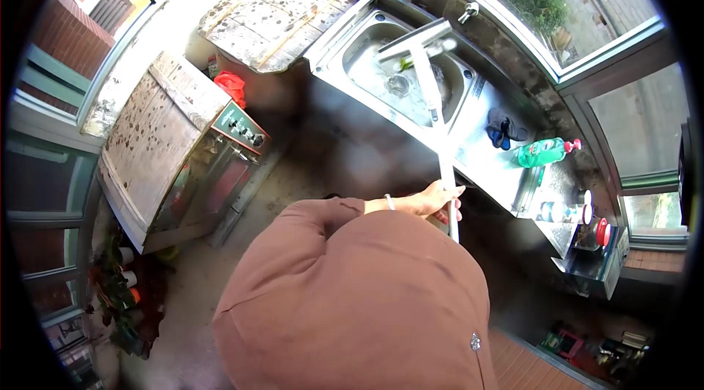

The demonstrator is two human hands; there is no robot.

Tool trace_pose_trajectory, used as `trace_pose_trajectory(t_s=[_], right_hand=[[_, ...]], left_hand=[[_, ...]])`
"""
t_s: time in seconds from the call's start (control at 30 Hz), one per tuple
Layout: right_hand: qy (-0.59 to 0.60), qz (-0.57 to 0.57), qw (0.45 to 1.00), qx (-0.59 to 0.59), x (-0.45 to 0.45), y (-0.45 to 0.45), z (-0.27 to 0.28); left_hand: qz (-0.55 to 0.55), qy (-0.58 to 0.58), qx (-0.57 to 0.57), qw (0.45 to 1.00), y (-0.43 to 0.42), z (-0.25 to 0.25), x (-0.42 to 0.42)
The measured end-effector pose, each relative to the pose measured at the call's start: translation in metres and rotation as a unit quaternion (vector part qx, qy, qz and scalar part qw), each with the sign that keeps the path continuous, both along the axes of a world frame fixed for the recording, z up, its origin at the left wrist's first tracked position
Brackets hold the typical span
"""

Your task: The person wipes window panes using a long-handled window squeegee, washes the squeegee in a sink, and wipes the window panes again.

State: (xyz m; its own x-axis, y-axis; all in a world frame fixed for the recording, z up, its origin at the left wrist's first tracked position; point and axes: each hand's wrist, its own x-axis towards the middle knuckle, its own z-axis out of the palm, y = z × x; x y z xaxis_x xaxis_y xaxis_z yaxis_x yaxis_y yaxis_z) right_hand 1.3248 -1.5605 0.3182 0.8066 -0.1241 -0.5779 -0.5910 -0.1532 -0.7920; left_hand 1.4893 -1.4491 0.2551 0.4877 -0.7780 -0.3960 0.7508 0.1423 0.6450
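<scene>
My left hand, with a light band at the wrist, is wrapped around the long pale handle of a squeegee. Its wide flat head is held over the stainless steel sink, at the far end of the handle. Wet, shiny patches and a round drain show in the basin, along with a small green item partly covered by the squeegee. I cannot make out my right hand; my brown-sleeved body hides that area.
A tap is on the wall behind the sink. Dark cloth or gloves and a green bottle lie on the steel counter, with red-lidded jars beyond. A worn board and a wooden-topped cabinet are left.
</scene>
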Motion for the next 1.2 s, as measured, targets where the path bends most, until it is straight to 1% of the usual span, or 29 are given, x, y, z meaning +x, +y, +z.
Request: trace_pose_trajectory(t_s=[0.03, 0.1, 0.17, 0.23, 0.3, 0.37, 0.4, 0.43, 0.5, 0.53, 0.57, 0.63, 0.77, 0.9, 0.97, 1.0, 1.03, 1.07, 1.1, 1.17, 1.2], right_hand=[[0.002, -0.001, 1.0, -0.001, 0.002, 0.003, 0.0], [0.004, 0.004, 1.0, -0.005, 0.006, 0.007, 0.0], [0.003, 0.012, 1.0, -0.017, 0.008, 0.008, 0.001], [0.003, 0.018, 0.999, -0.027, 0.012, 0.01, 0.002], [0.008, 0.019, 0.999, -0.037, 0.013, 0.012, 0.006], [0.01, 0.018, 0.999, -0.044, 0.017, 0.015, 0.008], [0.009, 0.02, 0.999, -0.045, 0.019, 0.016, 0.008], [0.007, 0.022, 0.999, -0.049, 0.019, 0.016, 0.008], [-0.002, 0.03, 0.998, -0.06, 0.018, 0.012, 0.009], [-0.007, 0.033, 0.997, -0.066, 0.017, 0.009, 0.01], [-0.011, 0.035, 0.997, -0.07, 0.014, 0.005, 0.011], [-0.018, 0.043, 0.996, -0.077, 0.008, -0.005, 0.012], [-0.047, 0.083, 0.99, -0.103, -0.006, -0.041, 0.013], [-0.08, 0.155, 0.97, -0.168, -0.011, -0.104, 0.018], [-0.158, 0.264, 0.922, -0.234, -0.004, -0.134, 0.016], [-0.244, 0.35, 0.863, -0.272, 0.004, -0.142, 0.008], [-0.336, 0.415, 0.788, -0.308, 0.012, -0.149, -0.001], [-0.385, 0.454, 0.758, -0.267, 0.022, -0.159, -0.022], [-0.406, 0.486, 0.723, -0.276, 0.032, -0.153, -0.025], [-0.463, 0.535, 0.628, -0.323, 0.044, -0.132, -0.022], [-0.477, 0.551, 0.582, -0.362, 0.05, -0.12, -0.027]], left_hand=[[0.003, -0.007, 0.0, 1.0, -0.007, -0.013, 0.004], [-0.01, 0.042, 0.058, 0.997, -0.015, -0.028, 0.012], [-0.015, 0.113, 0.048, 0.992, -0.008, -0.01, 0.005], [-0.024, 0.136, 0.03, 0.99, -0.001, -0.006, -0.005], [-0.033, 0.128, -0.006, 0.991, 0.008, 0.003, -0.003], [-0.067, 0.067, 0.027, 0.995, 0.01, 0.004, 0.007], [-0.078, 0.082, 0.016, 0.993, -0.009, -0.034, 0.01], [-0.079, 0.103, 0.0, 0.992, -0.02, -0.046, 0.015], [-0.051, 0.168, -0.028, 0.984, -0.009, -0.029, 0.007], [-0.059, 0.145, -0.075, 0.985, 0.008, -0.007, 0.003], [-0.076, 0.114, -0.09, 0.987, 0.005, -0.02, 0.0], [-0.078, 0.118, -0.113, 0.983, 0.011, -0.009, -0.008], [-0.031, 0.128, -0.149, 0.98, 0.002, 0.004, -0.018], [0.068, 0.129, -0.187, 0.972, -0.002, 0.019, -0.052], [0.129, 0.124, -0.178, 0.968, -0.006, 0.018, -0.074], [0.161, 0.119, -0.158, 0.967, -0.003, 0.009, -0.089], [0.193, 0.114, -0.137, 0.965, 0.0, 0.0, -0.104], [0.212, 0.132, -0.15, 0.957, 0.006, -0.007, -0.116], [0.254, 0.139, -0.131, 0.948, 0.015, -0.002, -0.136], [0.351, 0.2, -0.096, 0.91, 0.031, 0.011, -0.168], [0.384, 0.214, -0.106, 0.892, 0.041, 0.007, -0.181]])
